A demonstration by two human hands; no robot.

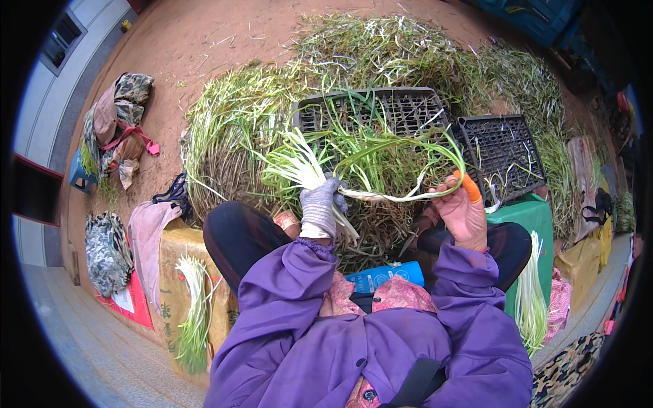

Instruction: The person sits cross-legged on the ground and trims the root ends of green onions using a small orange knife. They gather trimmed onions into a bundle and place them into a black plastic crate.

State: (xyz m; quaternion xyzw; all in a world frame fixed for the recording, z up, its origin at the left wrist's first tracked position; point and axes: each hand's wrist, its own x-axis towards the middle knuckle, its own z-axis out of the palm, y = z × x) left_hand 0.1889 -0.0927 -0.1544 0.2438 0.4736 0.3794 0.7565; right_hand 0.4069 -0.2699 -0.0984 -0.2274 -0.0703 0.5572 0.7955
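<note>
My left hand (320,206), in a grey knitted glove, grips a bunch of pale leafy stalks (301,166). White stems stick out below the fist and green-white ends fan out above it. My right hand (465,217) is bare but for an orange cover (472,188) on one finger. It pinches a long green stalk (382,196) that stretches between both hands, its leaf looping back above. Directly beneath lies a heap of uprooted green plants (377,166) with soil-brown roots. A blue printed wrapper or pouch (387,277) lies at my lap.
Two black plastic crates (403,97) (502,153) lean in the heap ahead. Larger plant piles (229,117) spread around them. Finished-looking bundles (194,306) (529,301) hang over a yellow box (176,245) on the left and a green box (538,219) on the right. Camouflage cloth (108,250) lies far left.
</note>
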